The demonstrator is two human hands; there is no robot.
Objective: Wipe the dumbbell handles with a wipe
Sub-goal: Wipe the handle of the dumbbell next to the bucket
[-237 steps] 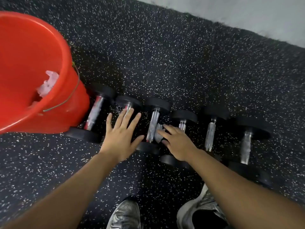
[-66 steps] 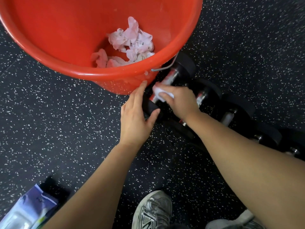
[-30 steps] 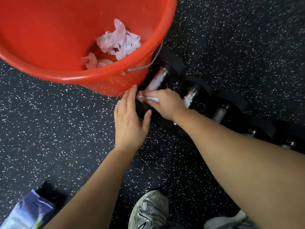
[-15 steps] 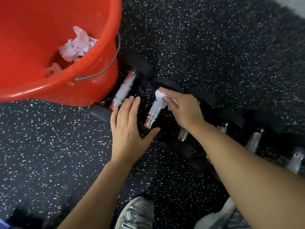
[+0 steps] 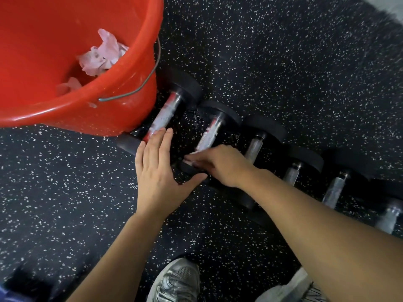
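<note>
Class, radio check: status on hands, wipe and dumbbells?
Left hand open, flat. Right hand pinches wipe at second dumbbell's handle. Red bucket crowds first dumbbell.

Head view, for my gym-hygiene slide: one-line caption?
Right hand wipes the second dumbbell's handle with a wipe, left hand resting alongside, beside a red bucket.

Six dumbbells (image 5: 218, 129), one bucket (image 5: 122, 110), two shoes (image 5: 176, 282).
</note>
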